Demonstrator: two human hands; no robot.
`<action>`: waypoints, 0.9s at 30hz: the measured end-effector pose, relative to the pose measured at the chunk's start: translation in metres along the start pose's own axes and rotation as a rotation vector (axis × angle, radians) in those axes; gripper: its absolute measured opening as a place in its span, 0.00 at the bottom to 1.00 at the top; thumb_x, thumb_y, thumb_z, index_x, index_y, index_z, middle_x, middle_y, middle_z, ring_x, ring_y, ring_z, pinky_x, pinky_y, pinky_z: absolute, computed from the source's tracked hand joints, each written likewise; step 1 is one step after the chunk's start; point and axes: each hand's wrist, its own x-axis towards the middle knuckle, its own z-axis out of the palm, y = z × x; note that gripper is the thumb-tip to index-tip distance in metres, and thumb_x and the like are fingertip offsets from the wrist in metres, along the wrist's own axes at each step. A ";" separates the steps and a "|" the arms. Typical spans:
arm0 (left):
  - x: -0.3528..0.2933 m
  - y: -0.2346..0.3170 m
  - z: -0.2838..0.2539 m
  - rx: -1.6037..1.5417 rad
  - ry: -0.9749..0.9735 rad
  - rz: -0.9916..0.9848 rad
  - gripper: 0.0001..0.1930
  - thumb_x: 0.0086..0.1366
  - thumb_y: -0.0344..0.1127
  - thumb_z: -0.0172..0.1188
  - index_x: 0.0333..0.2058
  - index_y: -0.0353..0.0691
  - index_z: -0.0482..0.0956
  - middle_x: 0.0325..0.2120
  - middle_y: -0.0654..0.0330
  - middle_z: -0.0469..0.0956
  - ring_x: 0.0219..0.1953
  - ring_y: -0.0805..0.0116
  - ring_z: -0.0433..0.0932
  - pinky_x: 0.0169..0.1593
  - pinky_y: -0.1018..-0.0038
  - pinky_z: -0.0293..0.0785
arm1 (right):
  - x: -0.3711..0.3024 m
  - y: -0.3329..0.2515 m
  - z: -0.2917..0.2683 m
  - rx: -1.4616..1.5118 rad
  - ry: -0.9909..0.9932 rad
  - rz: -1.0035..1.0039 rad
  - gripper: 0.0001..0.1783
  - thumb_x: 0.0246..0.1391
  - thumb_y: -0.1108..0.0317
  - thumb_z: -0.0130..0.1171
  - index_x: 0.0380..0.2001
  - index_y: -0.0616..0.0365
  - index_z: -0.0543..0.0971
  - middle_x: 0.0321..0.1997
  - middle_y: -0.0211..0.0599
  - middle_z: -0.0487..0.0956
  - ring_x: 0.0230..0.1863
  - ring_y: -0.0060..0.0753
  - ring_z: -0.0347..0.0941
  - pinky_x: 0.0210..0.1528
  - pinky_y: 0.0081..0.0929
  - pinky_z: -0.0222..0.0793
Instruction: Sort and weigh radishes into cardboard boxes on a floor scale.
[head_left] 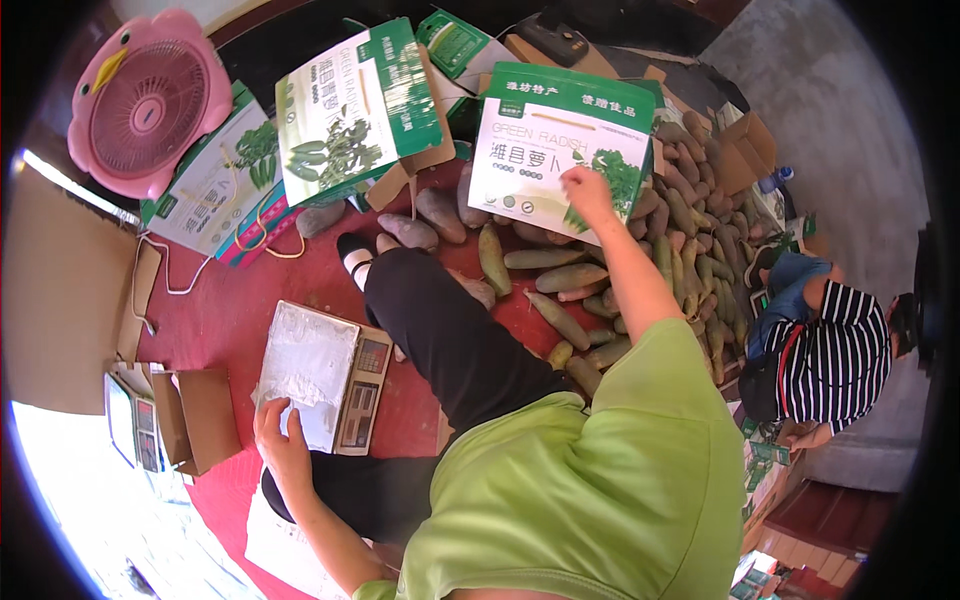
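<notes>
My right hand is at the front panel of a green and white radish carton. Its fingers are curled together; whether something small is between them is hidden. My left hand hovers by the edge of a weighing scale, thumb and fingers apart with nothing in them. A pale smear lies on the scale's metal pan. Beyond my knee, several green radishes lie loose on the red floor covering, and a large heap of radishes spreads to the right of the carton.
Two more radish cartons and a pink fan stand at the far left. Near the left edge are an open brown box and a second scale. A person in a striped shirt bends over at the right.
</notes>
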 end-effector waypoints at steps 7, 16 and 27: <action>0.015 -0.003 0.016 0.059 0.034 0.035 0.08 0.55 0.24 0.56 0.35 0.32 0.77 0.33 0.50 0.75 0.38 0.51 0.75 0.44 0.64 0.70 | 0.055 0.013 -0.104 -0.304 0.432 -0.031 0.20 0.46 0.64 0.60 0.44 0.56 0.75 0.47 0.46 0.74 0.50 0.51 0.68 0.52 0.40 0.64; 0.027 -0.008 0.030 0.119 -0.002 0.043 0.09 0.54 0.24 0.56 0.35 0.32 0.77 0.33 0.48 0.75 0.38 0.49 0.75 0.43 0.63 0.70 | 0.078 0.064 -0.124 -0.240 0.295 0.123 0.30 0.40 0.56 0.65 0.49 0.57 0.73 0.52 0.47 0.72 0.56 0.52 0.63 0.57 0.40 0.61; 0.025 -0.009 0.035 0.147 -0.028 0.064 0.08 0.54 0.24 0.56 0.35 0.33 0.78 0.33 0.48 0.77 0.37 0.49 0.76 0.43 0.62 0.71 | 0.035 0.028 -0.144 -0.170 -0.006 -0.042 0.17 0.34 0.60 0.68 0.28 0.59 0.80 0.28 0.44 0.79 0.32 0.42 0.76 0.36 0.33 0.70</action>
